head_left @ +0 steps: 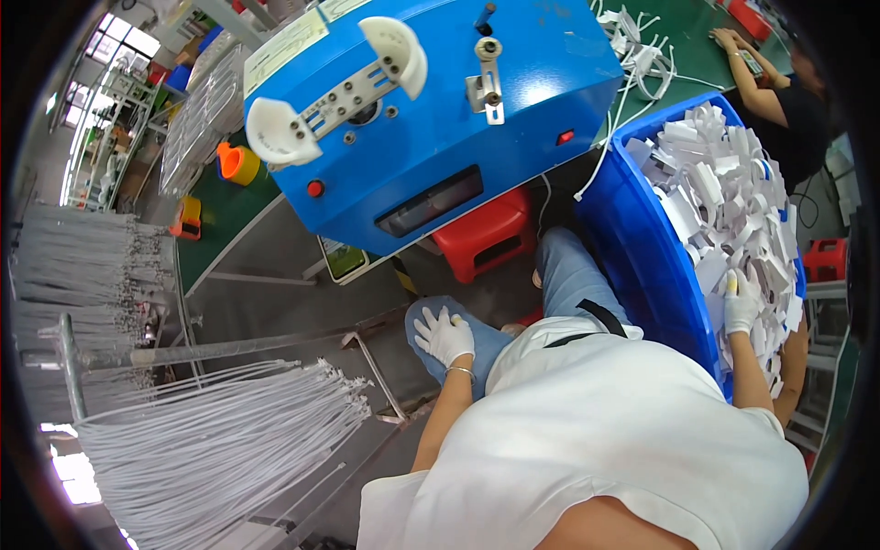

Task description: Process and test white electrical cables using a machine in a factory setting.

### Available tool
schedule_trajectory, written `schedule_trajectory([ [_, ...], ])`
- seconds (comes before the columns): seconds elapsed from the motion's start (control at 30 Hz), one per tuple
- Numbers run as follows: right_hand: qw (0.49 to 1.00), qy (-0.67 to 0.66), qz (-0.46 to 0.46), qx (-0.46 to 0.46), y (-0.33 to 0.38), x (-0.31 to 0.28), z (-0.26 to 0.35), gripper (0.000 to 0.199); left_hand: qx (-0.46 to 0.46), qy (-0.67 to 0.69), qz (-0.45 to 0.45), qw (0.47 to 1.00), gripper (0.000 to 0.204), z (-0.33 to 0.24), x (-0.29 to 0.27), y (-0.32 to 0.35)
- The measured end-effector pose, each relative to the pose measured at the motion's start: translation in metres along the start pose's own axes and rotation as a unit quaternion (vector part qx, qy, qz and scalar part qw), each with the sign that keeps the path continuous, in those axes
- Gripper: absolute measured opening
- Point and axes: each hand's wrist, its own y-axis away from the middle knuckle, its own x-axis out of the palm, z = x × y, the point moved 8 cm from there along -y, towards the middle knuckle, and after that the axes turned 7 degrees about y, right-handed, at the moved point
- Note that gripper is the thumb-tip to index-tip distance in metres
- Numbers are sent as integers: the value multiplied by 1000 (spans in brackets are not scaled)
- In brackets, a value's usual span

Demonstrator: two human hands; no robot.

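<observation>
A grey floor point(275, 261) runs under green-topped workbenches point(215, 215), one at the left and another at the upper right. Bright windows point(124, 37) at the upper left let in daylight over metal shelving point(110, 119). A red plastic stool point(486, 234) stands on the floor (partly tucked beneath a blue machine housing point(431, 101)). Another red stool point(828, 258) sits far right.
</observation>
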Motion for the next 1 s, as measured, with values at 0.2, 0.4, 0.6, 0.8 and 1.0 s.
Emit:
schedule_trajectory([
  [0.2, 978, -185, -51, 84, -24, 3, -30, 34, 0, -18, 8, 1000, 40, 2, 5, -4],
  [0.4, 980, -84, -97, 151, -62, -18, -66, 27, 34, -53, 12, 998, 39, -12, 7, -2],
  [0.6, 936, -246, -212, 136, -86, -51, -26, 24, 49, -80, -8, 996, 38, 5, 9, -1],
  [0.8, 910, -325, -207, 151, -94, -47, -22, 22, 51, -76, 7, 996, 38, -3, 9, -2],
  [1.0, 945, -117, -283, 112, -127, -74, -18, 38, 33, -75, 27, 996, 38, -1, 8, -5],
])
